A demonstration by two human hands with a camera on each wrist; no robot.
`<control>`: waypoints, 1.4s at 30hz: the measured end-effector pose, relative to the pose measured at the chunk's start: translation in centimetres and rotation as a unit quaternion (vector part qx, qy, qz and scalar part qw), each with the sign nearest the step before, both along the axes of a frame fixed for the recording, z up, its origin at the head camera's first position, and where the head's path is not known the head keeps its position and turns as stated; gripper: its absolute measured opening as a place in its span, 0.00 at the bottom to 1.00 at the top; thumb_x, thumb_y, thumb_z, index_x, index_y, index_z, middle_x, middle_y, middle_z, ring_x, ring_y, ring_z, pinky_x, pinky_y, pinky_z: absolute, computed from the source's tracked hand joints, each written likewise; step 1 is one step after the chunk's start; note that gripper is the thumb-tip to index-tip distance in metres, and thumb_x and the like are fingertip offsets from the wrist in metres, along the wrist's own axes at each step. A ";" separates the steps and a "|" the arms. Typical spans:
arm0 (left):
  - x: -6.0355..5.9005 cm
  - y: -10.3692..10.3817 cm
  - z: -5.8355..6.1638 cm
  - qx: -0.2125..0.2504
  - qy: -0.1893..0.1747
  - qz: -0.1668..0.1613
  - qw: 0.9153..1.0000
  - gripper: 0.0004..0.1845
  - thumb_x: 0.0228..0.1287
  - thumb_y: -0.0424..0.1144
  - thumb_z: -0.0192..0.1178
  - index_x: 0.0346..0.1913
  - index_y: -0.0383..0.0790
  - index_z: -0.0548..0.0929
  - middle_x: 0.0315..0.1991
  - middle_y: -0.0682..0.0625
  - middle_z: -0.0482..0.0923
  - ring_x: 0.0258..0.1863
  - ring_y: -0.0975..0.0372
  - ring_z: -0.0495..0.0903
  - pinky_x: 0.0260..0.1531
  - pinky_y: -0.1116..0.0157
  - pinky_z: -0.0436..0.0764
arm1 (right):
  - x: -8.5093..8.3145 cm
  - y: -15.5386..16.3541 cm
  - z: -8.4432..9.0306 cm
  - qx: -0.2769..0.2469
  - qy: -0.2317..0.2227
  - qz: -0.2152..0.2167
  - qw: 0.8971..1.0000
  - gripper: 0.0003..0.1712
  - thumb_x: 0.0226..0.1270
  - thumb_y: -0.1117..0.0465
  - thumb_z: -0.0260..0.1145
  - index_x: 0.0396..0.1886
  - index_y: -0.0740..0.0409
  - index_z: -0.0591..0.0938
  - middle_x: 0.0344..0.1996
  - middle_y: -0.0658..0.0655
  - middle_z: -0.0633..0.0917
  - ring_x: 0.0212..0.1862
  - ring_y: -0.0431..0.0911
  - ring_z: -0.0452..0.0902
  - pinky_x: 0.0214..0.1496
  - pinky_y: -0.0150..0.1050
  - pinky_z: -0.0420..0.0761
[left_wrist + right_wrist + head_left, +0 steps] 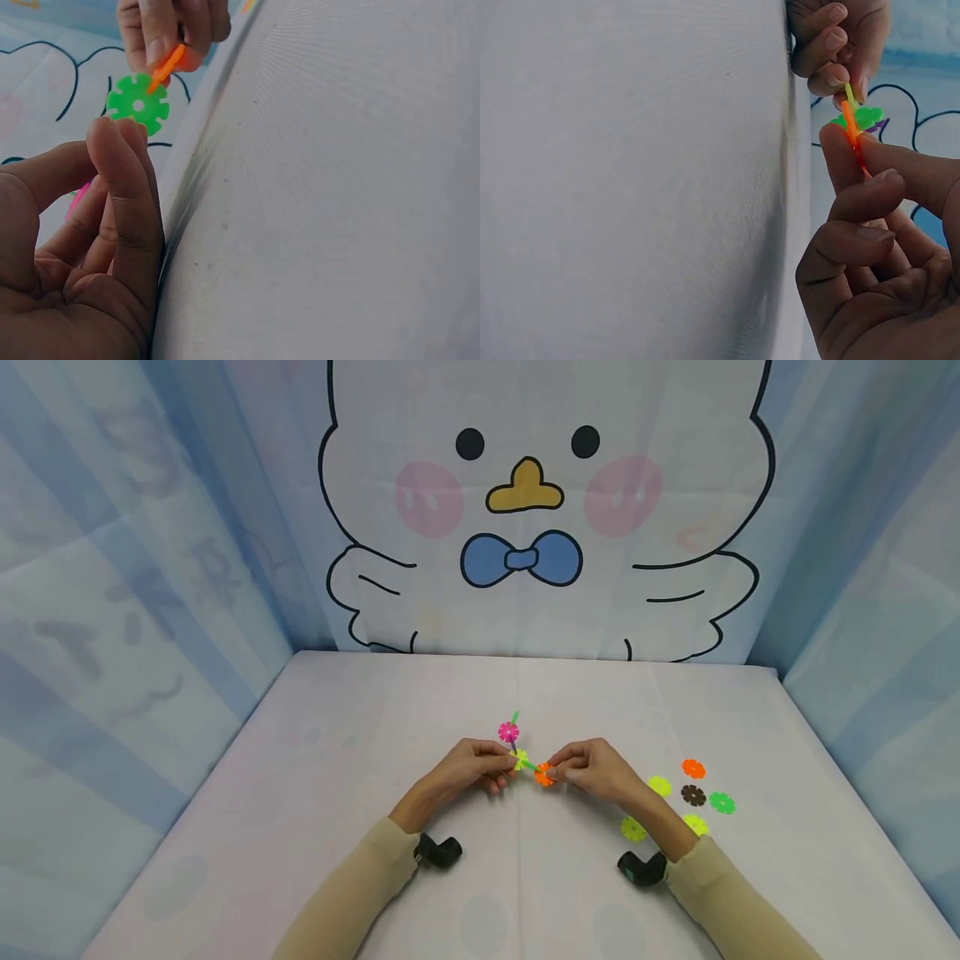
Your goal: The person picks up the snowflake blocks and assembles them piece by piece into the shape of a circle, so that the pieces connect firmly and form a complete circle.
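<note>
On the white bench [315,827], the left hand [468,766] and right hand [596,770] pinch a joined disc chain [525,758] at centre, fingers clamped, with loose discs [693,795] lying at three o'clock, unobstructed.

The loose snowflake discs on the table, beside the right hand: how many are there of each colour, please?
Yellow-green discs: 3
Orange disc: 1
Dark brown disc: 1
Green disc: 1
Total: 6 loose discs, not counting those joined in the piece that the hands hold.
</note>
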State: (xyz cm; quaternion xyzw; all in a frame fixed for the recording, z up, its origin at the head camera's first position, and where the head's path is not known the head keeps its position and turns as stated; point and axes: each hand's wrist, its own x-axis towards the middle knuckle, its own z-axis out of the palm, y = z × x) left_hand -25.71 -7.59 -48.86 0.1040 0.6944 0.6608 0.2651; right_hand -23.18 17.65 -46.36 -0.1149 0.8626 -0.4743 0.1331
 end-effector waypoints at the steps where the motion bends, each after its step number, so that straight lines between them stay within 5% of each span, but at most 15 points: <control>1: 0.0 0.0 0.0 0.000 -0.002 0.000 1.000 0.13 0.65 0.41 0.64 0.45 0.33 0.82 0.30 0.51 0.85 0.23 0.65 0.79 0.24 0.71 0.82 | 0.0 0.0 0.1 0.001 0.002 0.003 1.000 0.08 0.62 0.58 0.70 0.39 0.54 0.87 0.29 0.55 0.89 0.24 0.43 0.71 0.25 0.32 0.71; 13: 0.0 0.1 0.0 -0.003 -0.004 -0.005 1.000 0.12 0.64 0.41 0.65 0.43 0.34 0.82 0.33 0.49 0.86 0.23 0.65 0.80 0.24 0.71 0.81 | 0.0 0.2 0.5 0.007 0.005 0.005 1.000 0.06 0.60 0.57 0.72 0.36 0.51 0.89 0.29 0.54 0.88 0.28 0.45 0.74 0.27 0.32 0.74; 24: 0.4 0.4 0.3 -0.067 0.047 -0.066 0.994 0.14 0.60 0.45 0.69 0.43 0.40 0.88 0.33 0.48 0.88 0.23 0.64 0.81 0.21 0.71 0.79 | 0.1 -0.4 0.3 -0.001 -0.008 0.001 1.000 0.10 0.59 0.53 0.73 0.37 0.52 0.89 0.30 0.52 0.90 0.30 0.44 0.76 0.30 0.32 0.73; 42: 0.7 0.7 0.3 -0.083 0.060 -0.061 0.993 0.12 0.57 0.45 0.71 0.41 0.42 0.89 0.32 0.49 0.89 0.22 0.64 0.81 0.18 0.71 0.77 | 0.6 -1.0 0.3 -0.016 -0.017 0.013 1.000 0.08 0.61 0.56 0.71 0.36 0.54 0.88 0.26 0.59 0.88 0.22 0.40 0.68 0.25 0.30 0.68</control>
